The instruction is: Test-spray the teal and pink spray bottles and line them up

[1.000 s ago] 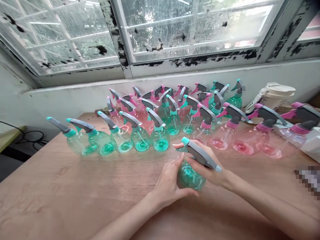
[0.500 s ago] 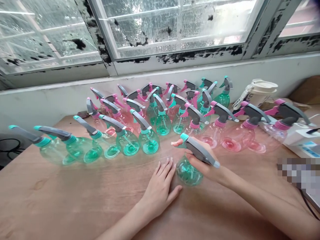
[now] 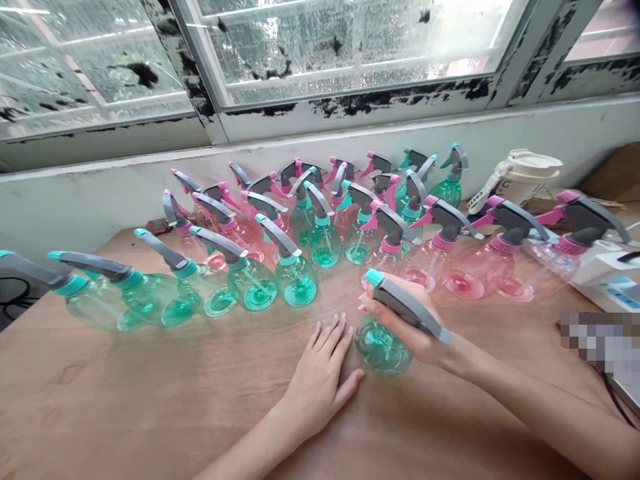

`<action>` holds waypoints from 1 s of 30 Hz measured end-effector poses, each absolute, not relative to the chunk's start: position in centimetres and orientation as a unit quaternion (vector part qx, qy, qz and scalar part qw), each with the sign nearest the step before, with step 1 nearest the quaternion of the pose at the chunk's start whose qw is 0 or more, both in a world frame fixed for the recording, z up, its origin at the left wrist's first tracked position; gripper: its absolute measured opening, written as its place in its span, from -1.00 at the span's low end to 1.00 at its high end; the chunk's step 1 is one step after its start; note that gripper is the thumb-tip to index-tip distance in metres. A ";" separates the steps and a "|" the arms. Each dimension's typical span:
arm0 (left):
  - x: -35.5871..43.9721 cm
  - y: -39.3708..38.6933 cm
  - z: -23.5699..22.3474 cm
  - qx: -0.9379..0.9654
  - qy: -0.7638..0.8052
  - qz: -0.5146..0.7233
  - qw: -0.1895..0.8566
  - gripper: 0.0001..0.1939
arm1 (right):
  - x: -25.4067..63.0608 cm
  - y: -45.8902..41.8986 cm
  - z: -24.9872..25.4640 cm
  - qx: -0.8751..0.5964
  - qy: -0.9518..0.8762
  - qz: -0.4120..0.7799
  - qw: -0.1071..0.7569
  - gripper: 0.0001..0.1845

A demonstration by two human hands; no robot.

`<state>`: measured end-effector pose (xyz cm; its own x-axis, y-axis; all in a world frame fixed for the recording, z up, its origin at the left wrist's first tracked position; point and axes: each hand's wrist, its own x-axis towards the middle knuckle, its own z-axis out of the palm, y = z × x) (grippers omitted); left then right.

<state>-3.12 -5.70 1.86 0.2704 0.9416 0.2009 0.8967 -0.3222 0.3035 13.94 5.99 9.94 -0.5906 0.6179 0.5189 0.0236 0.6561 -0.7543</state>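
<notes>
My right hand (image 3: 407,320) is wrapped round the neck and trigger of a green spray bottle (image 3: 384,350) with a grey and teal head. The bottle stands close to the table's middle, and part of its neck is hidden behind my fingers. Flat on the wooden table (image 3: 175,400) lies my left hand (image 3: 320,370), fingers stretched out, just left of that bottle and holding nothing. Beyond my left hand stands another green spray bottle (image 3: 297,283), the nearest of a row reaching left. Behind my right hand is a pink spray bottle (image 3: 393,253).
Several pink and green spray bottles crowd the back, below the window. At the right are a lidded paper cup (image 3: 525,175), a white box (image 3: 600,273) and a blurred-out flat object (image 3: 605,350) with a dark cable. A brown object (image 3: 617,172) sits in the far right corner.
The fingers of my right hand have curled in from outstretched to closed round the spray bottle's trigger. The view has shifted slightly. My left hand stays flat in place.
</notes>
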 end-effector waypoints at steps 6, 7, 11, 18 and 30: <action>-3.1 -5.7 1.9 0.797 0.580 0.160 0.050 -0.40 | 13.9 5.7 9.1 -0.234 -0.781 0.405 0.415 -0.76; -3.1 -5.7 2.0 0.798 0.581 0.152 0.046 -0.41 | 13.8 5.7 8.9 -0.240 -0.777 0.398 0.426 -0.72; -3.1 -5.7 2.0 0.801 0.582 0.131 0.036 -0.42 | 13.7 5.5 8.6 -0.231 -0.773 0.394 0.439 -0.68; -3.2 -5.7 2.0 0.801 0.583 0.132 0.032 -0.41 | 13.7 5.5 8.7 -0.244 -0.777 0.389 0.430 -0.71; -3.1 -5.8 2.1 0.799 0.583 0.147 0.030 -0.42 | 13.9 5.7 9.0 -0.196 -0.781 0.422 0.417 -0.60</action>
